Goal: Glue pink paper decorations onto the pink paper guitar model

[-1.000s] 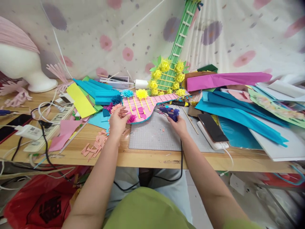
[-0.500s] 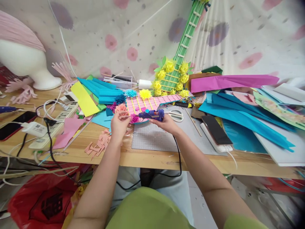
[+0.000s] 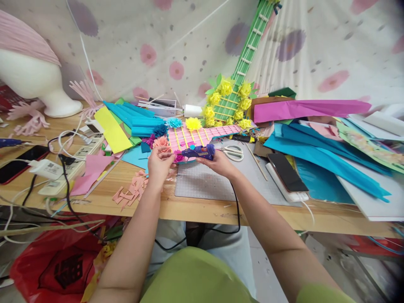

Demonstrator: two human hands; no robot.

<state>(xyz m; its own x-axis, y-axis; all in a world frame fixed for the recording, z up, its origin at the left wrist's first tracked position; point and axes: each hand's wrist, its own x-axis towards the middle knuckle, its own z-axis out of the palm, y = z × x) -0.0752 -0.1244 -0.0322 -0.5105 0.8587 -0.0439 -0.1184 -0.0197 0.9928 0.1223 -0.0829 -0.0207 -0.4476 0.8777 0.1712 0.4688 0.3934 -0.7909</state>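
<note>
My right hand [image 3: 222, 163] is wrapped around a dark blue hot glue gun [image 3: 202, 151], its nozzle pointing left. The nozzle end meets a magenta paper flower [image 3: 179, 156] at the near left edge of a pink paper guitar [image 3: 192, 139]. Beside that flower, my left hand [image 3: 160, 163] has its fingers drawn together in a pinch; what lies between them is too small to make out. Coral, dark blue and purple paper flowers [image 3: 160, 142] cluster just beyond the left fingers. A yellow paper flower [image 3: 193, 123] and a light blue one sit along the guitar's far edge.
White-handled scissors [image 3: 235, 152] and a wooden stick lie on a grey cutting mat [image 3: 205, 185]. A green guitar [image 3: 243, 69] with yellow flowers leans at the back. Coral paper scraps [image 3: 134, 189], a power strip [image 3: 72, 166], phones and blue paper [image 3: 322, 155] surround the work.
The glue gun has shifted slightly left, its nozzle closer to the magenta flower. My left hand stays almost in place, still pinched.
</note>
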